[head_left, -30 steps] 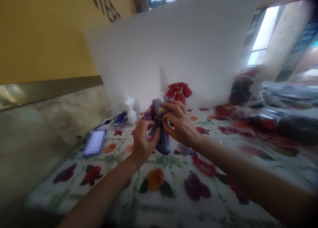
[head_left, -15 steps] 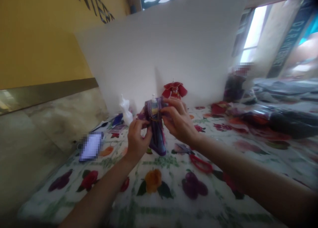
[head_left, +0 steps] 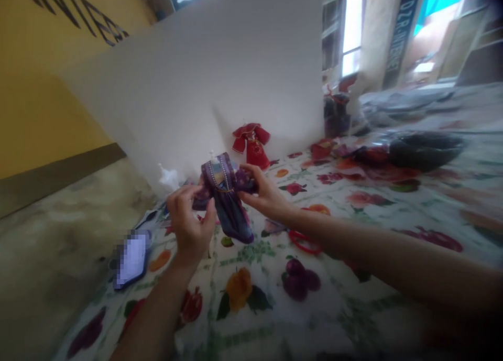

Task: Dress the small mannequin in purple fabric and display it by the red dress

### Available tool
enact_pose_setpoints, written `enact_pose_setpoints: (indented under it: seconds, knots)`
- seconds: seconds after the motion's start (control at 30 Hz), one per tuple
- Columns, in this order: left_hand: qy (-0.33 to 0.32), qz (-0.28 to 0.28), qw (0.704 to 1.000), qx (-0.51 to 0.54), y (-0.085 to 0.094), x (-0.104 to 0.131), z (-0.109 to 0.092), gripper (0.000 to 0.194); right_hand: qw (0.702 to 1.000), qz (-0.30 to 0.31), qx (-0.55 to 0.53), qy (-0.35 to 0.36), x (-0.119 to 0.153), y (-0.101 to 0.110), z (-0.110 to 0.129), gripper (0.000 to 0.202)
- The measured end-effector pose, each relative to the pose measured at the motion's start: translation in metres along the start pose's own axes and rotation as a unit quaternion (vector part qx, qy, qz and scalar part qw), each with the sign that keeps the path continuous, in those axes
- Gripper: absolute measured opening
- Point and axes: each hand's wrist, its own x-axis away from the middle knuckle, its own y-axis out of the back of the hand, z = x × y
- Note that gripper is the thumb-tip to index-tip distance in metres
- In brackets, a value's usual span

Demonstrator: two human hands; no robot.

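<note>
A small purple dress (head_left: 230,211) with a beaded front stands on a doll-size form, whose white neck shows at the top. My left hand (head_left: 190,219) is at the dress's left sleeve, fingers curled round it. The right sleeve is pinched between the thumb and fingers of my right hand (head_left: 261,190). Behind, a small red dress (head_left: 255,146) stands near the white board. A white doll form (head_left: 168,176) is partly hidden behind my left hand.
On the left lies a phone (head_left: 132,259) with a lit screen. Red-handled scissors (head_left: 306,243) lie beyond my right forearm. Plastic-wrapped dark bundles (head_left: 426,149) sit at the right on the flowered tablecloth (head_left: 271,269). A white board (head_left: 188,78) stands at the back.
The view has turned to the right. My hands have moved apart to the two sleeves, which now spread out sideways, and the purple dress leans more.
</note>
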Motion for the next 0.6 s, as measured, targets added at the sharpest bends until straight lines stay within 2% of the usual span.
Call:
enact_pose_setpoints:
  seconds: [0.13, 0.23, 0.33, 0.43, 0.5, 0.6]
  knots:
    - [-0.008, -0.003, 1.000, 0.005, -0.001, -0.014, -0.005, 0.053, 1.000, -0.011, 0.004, -0.012, -0.004, 0.001, 0.003, 0.065]
    - [0.042, 0.016, 0.998, 0.032, -0.006, -0.022, -0.003, 0.062, 0.999, 0.008, 0.037, 0.003, -0.007, 0.004, 0.011, 0.061]
    - [0.142, 0.031, 0.981, 0.128, -0.013, -0.025, 0.004, 0.057, 0.999, 0.025, 0.019, 0.005, -0.013, 0.005, 0.018, 0.055]
    - [0.225, 0.050, 0.941, 0.246, -0.017, -0.027, 0.012, 0.049, 1.000, 0.016, -0.025, -0.010, -0.023, 0.004, 0.022, 0.049]
    - [0.251, 0.068, 0.922, 0.287, -0.017, -0.028, 0.015, 0.047, 0.999, 0.007, -0.038, -0.020, -0.029, 0.002, 0.023, 0.042]
    - [0.257, 0.091, 0.915, 0.298, -0.015, -0.032, 0.019, 0.044, 0.999, 0.015, -0.020, -0.030, -0.036, 0.001, 0.026, 0.034]
